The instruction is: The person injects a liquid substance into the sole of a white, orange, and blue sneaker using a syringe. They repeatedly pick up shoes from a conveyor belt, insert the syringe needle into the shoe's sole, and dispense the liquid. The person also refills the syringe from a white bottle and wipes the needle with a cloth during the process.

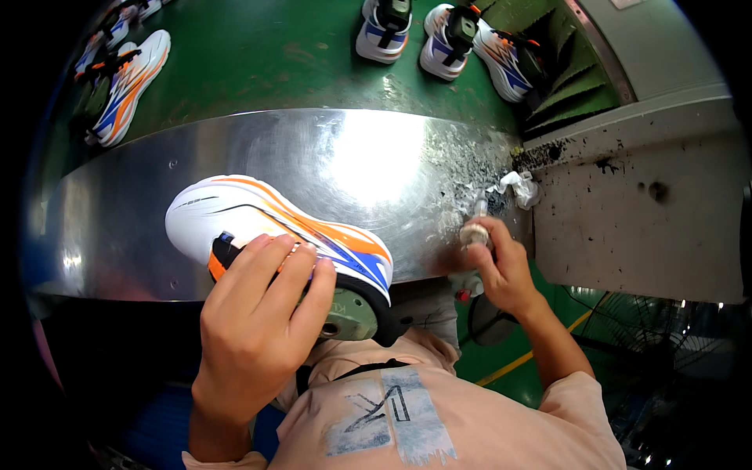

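My left hand (262, 313) is closed over the ankle opening of a white running shoe (215, 205) with orange and blue stripes. The shoe lies tilted on its side, its toe to the left, at the near edge of a shiny metal ledge (274, 141). A green shoe last (348, 315) fills the shoe and shows at its opening. My right hand (501, 262) grips a small pale tool (475, 235) with a round collar and a narrow tip pointing away from me. Its exact kind is unclear. The tip is over the stained right end of the ledge, apart from the shoe.
Crumpled white tissue (521, 189) lies by the grey machine panel (634, 196) on the right. Beyond the ledge, a green conveyor surface (266, 59) carries several similar shoes, including one shoe (133, 86) at left. Green curtain strips (576, 94) hang at the far right. A fan (650, 337) stands below.
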The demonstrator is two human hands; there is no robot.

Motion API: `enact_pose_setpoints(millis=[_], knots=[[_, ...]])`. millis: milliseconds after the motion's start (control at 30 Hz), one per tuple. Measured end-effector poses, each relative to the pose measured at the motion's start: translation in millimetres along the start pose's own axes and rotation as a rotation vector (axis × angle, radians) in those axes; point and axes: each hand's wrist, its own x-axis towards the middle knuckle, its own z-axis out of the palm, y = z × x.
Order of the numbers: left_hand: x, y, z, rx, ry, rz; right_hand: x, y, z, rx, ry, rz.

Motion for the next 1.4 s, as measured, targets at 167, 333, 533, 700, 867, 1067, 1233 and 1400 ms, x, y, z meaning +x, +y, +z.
enact_pose_setpoints(millis=[167,333,533,700,867,1067,1233,1400], knots=[[-5,1,7,0.011,0.030,-0.009,2,-34,3,0.579,-0.057,0.085],[-29,8,4,0.031,0.043,-0.015,48,-105,2,1.123,-0.287,0.031],[-46,13,8,0.061,0.070,-0.008,109,-190,46,1.127,-0.674,0.189],[-56,9,16,0.110,0.122,0.032,139,-206,88,1.091,-0.858,0.365],[-56,5,19,0.128,0.191,0.053,147,-208,104,1.045,-0.895,0.413],[-59,2,18,0.122,0.177,0.062,153,-227,114,0.837,-0.859,0.388],[-61,1,18,0.111,0.177,0.054,144,-229,103,0.783,-0.826,0.198],[-62,-1,19,0.081,0.173,0.071,121,-191,76,0.980,-0.786,0.153]])
